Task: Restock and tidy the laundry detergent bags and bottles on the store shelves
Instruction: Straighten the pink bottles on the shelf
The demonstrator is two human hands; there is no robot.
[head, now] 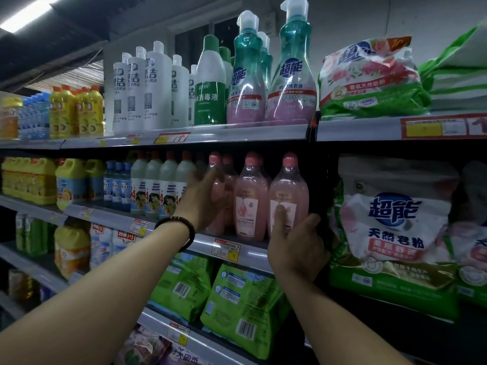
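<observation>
- Now three front pink detergent bottles stand upright in a row on the second shelf (pixel 253 250) from the top, more behind them; the middle pink bottle (pixel 247 198) serves as landmark.
- Left of it, the left hand (pixel 203 198), a dark bead bracelet (pixel 176 230) on its wrist, wraps its fingers around the leftmost pink bottle (pixel 217 191).
- Right of it, the right hand (pixel 296 248) grips the lower part of the rightmost pink bottle (pixel 288 192), thumb pressed on its label.
- Farther right sits a white-and-green washing powder bag (pixel 392 227).
- Above stand two teal pump bottles (pixel 291 72).
- Below lie green refill pouches (pixel 237 304).
- Farther left stand white bottles with red caps (pixel 160 185).
</observation>
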